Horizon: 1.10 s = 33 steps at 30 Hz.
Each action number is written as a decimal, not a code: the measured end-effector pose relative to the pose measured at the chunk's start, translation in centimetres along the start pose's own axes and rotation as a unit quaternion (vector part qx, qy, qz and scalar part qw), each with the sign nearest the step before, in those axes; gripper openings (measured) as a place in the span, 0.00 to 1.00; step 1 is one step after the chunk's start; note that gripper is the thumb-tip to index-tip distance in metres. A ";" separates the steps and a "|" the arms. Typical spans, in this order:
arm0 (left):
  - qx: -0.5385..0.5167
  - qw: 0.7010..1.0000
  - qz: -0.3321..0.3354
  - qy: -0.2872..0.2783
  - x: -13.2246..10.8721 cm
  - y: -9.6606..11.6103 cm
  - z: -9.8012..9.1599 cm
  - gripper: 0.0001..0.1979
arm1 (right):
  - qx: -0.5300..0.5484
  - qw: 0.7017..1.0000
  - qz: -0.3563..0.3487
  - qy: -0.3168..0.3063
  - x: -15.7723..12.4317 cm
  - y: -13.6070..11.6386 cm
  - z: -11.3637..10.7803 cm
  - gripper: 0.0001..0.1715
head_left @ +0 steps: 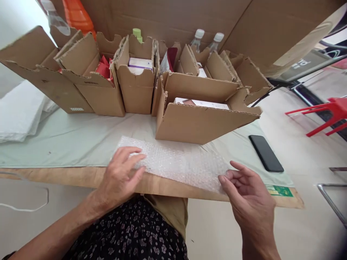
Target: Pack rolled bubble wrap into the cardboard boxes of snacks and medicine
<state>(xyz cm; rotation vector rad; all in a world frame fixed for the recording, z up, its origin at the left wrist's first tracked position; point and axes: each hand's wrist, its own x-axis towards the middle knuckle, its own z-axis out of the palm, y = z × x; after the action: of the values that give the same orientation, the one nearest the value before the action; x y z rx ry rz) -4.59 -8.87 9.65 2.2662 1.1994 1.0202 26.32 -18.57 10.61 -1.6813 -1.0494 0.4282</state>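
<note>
A sheet of clear bubble wrap (176,162) lies flat at the near edge of the table. My left hand (120,175) rests palm down on its left end, fingers stretched out. My right hand (248,196) is at the sheet's right corner, fingers loosely curled, with the thumb and fingertips touching the corner's edge. Just behind the wrap stands an open cardboard box (200,119) with a flat white and brown packet inside.
A row of open cardboard boxes (135,86) holding small packages lines the back, with bottles (197,38) behind. A black phone (265,153) lies right of the wrap. Folded white sheets (21,112) sit at the left. A red stool (325,115) stands off the table.
</note>
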 end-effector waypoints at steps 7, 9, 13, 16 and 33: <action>-0.424 0.864 -0.253 -0.099 1.5 -0.5 1.1 0.32 | 0.136 0.967 -0.042 -0.210 -1.7 -6.8 9.6 0.26; -0.442 0.835 -0.316 -0.091 2.0 -2.0 1.2 0.37 | 0.163 0.947 -0.035 -0.276 -2.0 -6.7 11.6 0.25; -0.327 0.881 -0.326 -0.104 2.6 -3.7 2.0 0.37 | 0.116 0.971 -0.034 -0.205 -1.4 -4.5 11.0 0.17; -0.230 0.934 -0.257 -0.093 2.7 -4.0 2.8 0.28 | -0.029 0.987 -0.029 -0.155 -0.3 -2.4 8.5 0.15; 0.293 0.924 -0.209 -0.130 1.7 -7.2 -2.1 0.20 | -0.223 0.951 0.004 -0.215 2.8 0.0 12.0 0.40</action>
<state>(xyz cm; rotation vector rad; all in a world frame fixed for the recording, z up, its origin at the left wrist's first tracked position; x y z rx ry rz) -9.50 -3.43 7.36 2.2830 1.9384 0.1984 19.30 -9.27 6.68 -2.0420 -1.5465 0.6153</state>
